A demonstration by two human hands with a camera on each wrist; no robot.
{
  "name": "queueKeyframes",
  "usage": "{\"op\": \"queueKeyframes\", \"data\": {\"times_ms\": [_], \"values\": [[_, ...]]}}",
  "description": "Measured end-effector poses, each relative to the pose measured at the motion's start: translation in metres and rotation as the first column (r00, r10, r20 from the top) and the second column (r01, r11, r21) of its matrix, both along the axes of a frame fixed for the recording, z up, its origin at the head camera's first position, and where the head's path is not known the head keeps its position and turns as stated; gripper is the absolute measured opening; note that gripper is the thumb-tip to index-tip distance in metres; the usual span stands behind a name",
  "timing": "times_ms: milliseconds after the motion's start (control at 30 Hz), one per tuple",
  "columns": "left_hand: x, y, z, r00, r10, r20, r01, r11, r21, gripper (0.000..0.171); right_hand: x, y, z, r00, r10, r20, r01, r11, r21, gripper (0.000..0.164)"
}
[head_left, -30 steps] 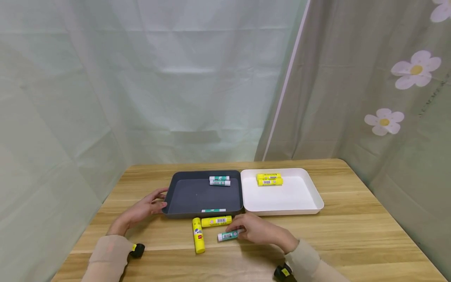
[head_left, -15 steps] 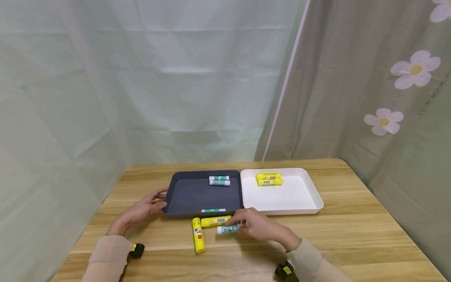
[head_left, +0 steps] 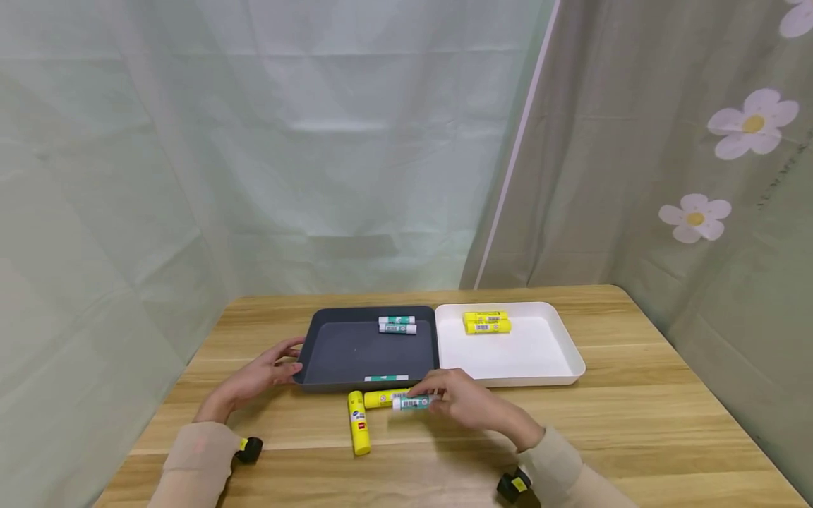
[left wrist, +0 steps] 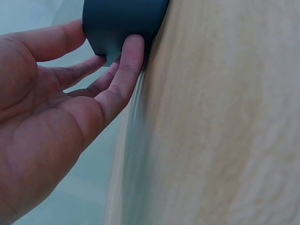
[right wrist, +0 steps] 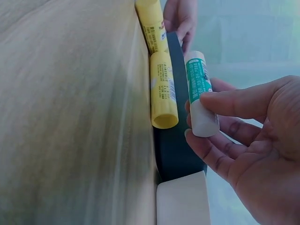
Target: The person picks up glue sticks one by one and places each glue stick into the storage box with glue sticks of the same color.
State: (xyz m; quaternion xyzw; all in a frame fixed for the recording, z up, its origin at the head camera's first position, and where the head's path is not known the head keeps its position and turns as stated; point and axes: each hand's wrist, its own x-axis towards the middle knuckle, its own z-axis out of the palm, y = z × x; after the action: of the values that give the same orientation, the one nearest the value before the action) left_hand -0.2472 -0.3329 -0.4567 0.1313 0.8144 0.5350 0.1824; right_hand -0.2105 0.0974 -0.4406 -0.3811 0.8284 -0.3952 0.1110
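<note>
My right hand [head_left: 465, 399] pinches a green-and-white glue stick [head_left: 413, 403] between thumb and fingers. In the right wrist view this glue stick [right wrist: 198, 79] is off the table, beside the dark grey tray's front wall. My left hand [head_left: 254, 376] touches the left side of the dark grey tray [head_left: 356, 349] with its fingertips, fingers fairly straight. Inside that tray, two green-and-white glue sticks [head_left: 397, 329] lie at the back and another glue stick [head_left: 386, 378] by the front wall. Two yellow glue sticks lie on the table before it, one crosswise [head_left: 380, 399], the other lengthwise [head_left: 358, 423].
A white tray [head_left: 514, 360] stands against the grey tray's right side. Yellow glue sticks [head_left: 488, 327] lie side by side at its back. Both trays sit on a wooden table [head_left: 610, 437]. Pale curtains [head_left: 356, 176] hang behind and at the sides.
My right hand has lifted the green-and-white glue stick off the table and brought it toward the grey tray's front edge. My left hand has stayed at the tray's side.
</note>
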Motion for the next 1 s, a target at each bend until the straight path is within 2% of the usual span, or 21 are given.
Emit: {"op": "queueKeyframes", "data": {"times_ms": [367,667,1000], "values": [[0.000,0.000,-0.003,1.000,0.023,0.002,-0.023,1.000,-0.003,0.071,-0.009,-0.005,0.009,0.999,-0.031,0.040,0.032,0.999,-0.011,0.041],[-0.001,-0.001,-0.001,1.000,0.019,0.001,-0.019,1.000,-0.002,0.072,-0.021,-0.007,0.022,0.999,-0.006,-0.042,0.005,1.000,-0.030,0.040],[0.000,0.001,0.000,1.000,0.010,0.002,-0.010,1.000,0.008,0.071,-0.034,-0.008,0.040,0.997,-0.036,-0.069,0.033,0.999,-0.034,0.035]]}}
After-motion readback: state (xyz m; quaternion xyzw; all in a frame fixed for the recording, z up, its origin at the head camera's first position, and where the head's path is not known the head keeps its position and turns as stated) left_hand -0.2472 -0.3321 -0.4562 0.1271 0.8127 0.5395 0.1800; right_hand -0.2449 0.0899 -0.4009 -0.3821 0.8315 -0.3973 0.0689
